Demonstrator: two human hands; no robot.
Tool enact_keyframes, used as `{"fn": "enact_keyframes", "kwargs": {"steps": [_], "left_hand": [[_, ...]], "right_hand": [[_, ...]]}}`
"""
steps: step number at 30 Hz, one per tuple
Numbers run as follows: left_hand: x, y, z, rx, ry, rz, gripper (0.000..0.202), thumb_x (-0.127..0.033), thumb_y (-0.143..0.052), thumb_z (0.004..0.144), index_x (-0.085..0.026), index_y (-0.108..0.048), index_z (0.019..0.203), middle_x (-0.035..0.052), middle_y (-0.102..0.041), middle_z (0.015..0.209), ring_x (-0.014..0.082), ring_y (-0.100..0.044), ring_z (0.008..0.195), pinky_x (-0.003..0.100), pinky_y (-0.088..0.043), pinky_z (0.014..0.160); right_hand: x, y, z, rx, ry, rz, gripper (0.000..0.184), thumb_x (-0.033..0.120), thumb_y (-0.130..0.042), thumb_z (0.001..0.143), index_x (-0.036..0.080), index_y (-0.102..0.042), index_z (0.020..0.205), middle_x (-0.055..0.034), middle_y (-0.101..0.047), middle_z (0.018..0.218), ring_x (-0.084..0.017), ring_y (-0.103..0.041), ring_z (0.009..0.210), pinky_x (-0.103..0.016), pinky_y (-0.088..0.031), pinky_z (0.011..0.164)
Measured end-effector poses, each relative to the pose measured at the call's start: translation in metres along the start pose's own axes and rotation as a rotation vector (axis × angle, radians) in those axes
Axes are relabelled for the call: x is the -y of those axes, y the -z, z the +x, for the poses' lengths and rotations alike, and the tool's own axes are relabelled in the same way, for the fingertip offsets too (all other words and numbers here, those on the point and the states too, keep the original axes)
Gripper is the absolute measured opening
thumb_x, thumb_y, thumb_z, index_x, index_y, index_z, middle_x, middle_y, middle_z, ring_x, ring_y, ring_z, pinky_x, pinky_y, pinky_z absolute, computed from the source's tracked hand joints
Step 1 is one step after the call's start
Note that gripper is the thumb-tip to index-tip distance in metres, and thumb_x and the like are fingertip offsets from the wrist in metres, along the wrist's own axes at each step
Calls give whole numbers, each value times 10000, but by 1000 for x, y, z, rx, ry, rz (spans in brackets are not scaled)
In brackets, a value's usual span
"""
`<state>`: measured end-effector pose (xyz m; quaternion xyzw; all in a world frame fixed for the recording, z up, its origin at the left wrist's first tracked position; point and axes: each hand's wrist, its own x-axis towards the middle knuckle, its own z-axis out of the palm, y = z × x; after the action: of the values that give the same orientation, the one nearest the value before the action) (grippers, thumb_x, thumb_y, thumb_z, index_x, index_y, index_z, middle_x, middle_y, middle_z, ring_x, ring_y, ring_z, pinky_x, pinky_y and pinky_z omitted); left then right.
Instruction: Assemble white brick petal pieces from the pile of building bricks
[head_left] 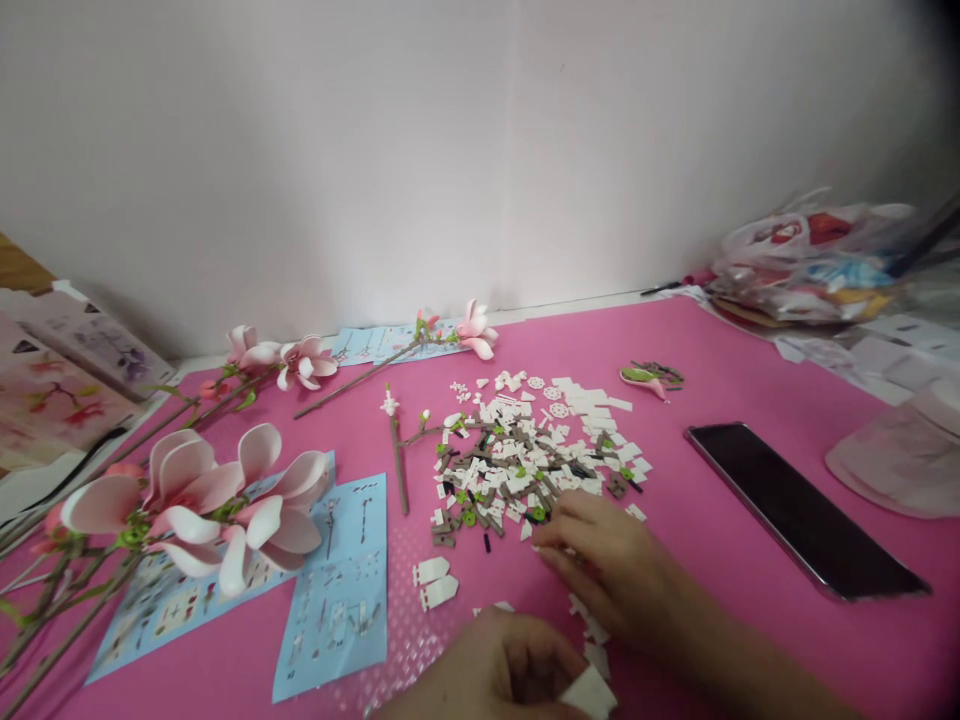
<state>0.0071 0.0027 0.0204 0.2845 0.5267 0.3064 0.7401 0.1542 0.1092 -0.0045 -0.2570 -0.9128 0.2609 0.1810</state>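
At the bottom edge my left hand (499,665) has its fingers curled around a white flat building piece (590,692). My right hand (600,555) is at the near right edge of a pile of small building pieces (525,460), its fingers closed together; whatever is between them is too small to make out. The pile mixes white, grey-brown, green and black pieces. Two white notched plates (435,583) lie side by side left of my hands. More white pieces (592,625) lie partly hidden between my hands. A short brown stem (399,460) with a white top lies left of the pile.
Blue instruction sheets (337,590) lie at the left, partly under large pink flowers (262,500). A finished flower branch (367,375) lies farther back. At the right are a black phone (802,510), a small heap with a spoon-like pink piece (649,380), and plastic bags (810,260).
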Motion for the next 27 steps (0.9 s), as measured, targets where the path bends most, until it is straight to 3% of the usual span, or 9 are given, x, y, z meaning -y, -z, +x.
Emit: {"fn": "enact_keyframes", "kwargs": {"steps": [3,6,12,16,22,27], "left_hand": [[8,4,10,21,-87,13,133,-186,-657,651,-136,-614,767,-61,-505,609,74,-392,538,221,-250,509],[15,5,14,-29,-192,13,138,-230,-651,697,-136,-581,768,-57,-478,620,77,-382,549,224,-243,506],[18,3,18,-66,-229,76,249,-363,-666,697,-162,-519,718,-63,-446,564,78,-355,497,228,-231,470],[20,2,19,-59,-236,102,219,-325,-666,705,-171,-509,709,-60,-452,572,80,-351,505,230,-231,479],[28,3,19,-61,-274,91,303,-374,-721,697,-190,-481,688,-70,-408,575,88,-308,527,240,-206,493],[29,2,22,-172,-347,236,278,-384,-659,748,-188,-484,656,-75,-359,535,95,-287,509,245,-185,472]], "right_hand": [[6,19,-17,-5,-150,300,262,246,-463,960,186,-627,765,-14,-581,734,-155,-558,692,-272,-427,626],[9,23,-37,18,-222,443,242,305,-505,943,217,-663,781,-4,-626,754,-154,-608,707,-256,-464,646],[11,8,-52,-87,-246,393,163,309,-584,887,275,-728,820,-4,-658,754,-176,-634,736,-263,-485,680],[12,2,-50,-122,-242,382,199,282,-559,890,233,-698,756,-5,-626,699,-158,-609,668,-257,-476,634],[6,-15,-50,-260,-96,370,205,216,-538,880,210,-623,694,11,-582,637,-128,-568,577,-225,-433,530],[7,-21,-50,-247,-83,353,213,239,-546,891,210,-617,693,10,-590,650,-130,-584,595,-219,-450,534]]}}
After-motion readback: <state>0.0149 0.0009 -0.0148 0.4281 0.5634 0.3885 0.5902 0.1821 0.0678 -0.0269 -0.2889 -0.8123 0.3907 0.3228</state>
